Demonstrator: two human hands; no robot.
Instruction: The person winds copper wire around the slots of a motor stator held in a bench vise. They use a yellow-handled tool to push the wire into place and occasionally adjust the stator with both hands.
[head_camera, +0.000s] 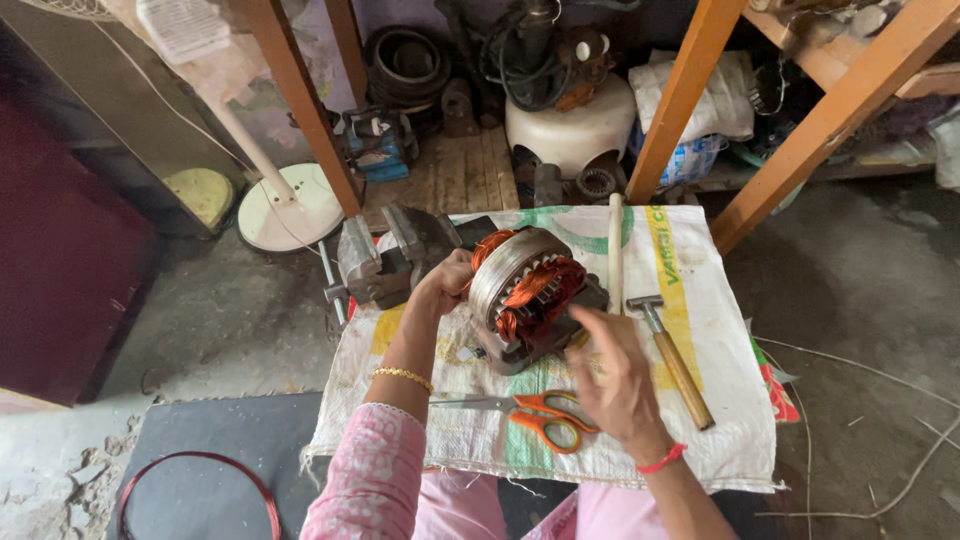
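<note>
A pink sleeve with white lace trim is worn above a gold bangle (403, 376) on the left arm; a red thread band (662, 459) is tied at the right wrist.

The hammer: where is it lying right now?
In the head view the hammer lies on the woven sack cloth at the right, beside the right hand and just right of the motor stator, apart from both.

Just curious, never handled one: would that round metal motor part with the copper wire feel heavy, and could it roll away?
The motor part is probably heavy for its size: thick metal ring packed with copper wire. It stands on edge, so it might roll; the left hand steadies it. The wire loops look easily bent.
</note>
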